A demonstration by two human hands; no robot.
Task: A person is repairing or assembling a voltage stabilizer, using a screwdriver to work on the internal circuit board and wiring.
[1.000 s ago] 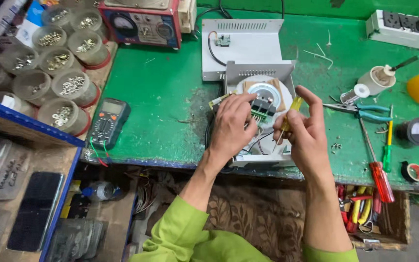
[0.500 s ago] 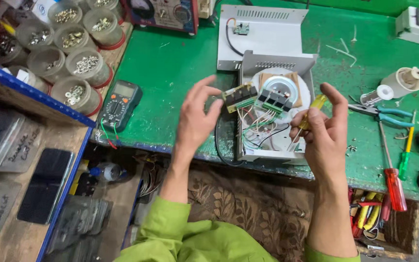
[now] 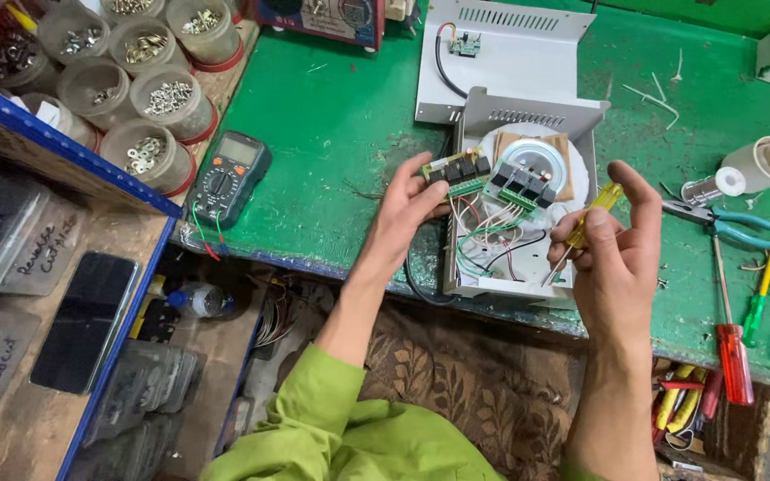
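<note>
Near frame centre, circuit board [image 3: 456, 169] pinched at its edge by left hand [image 3: 407, 209], tethered by thin wires [image 3: 483, 236] to the open metal case [image 3: 528, 116]. Light, stiff, probably fragile: best held by edges. Right hand [image 3: 617, 258] grip closed around yellow screwdriver [image 3: 581, 232].

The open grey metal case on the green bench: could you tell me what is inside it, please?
Inside the open grey metal case lie a ring-shaped coil and coloured wires running to the green circuit board that the left hand lifts. The board hides what lies beneath.
</note>
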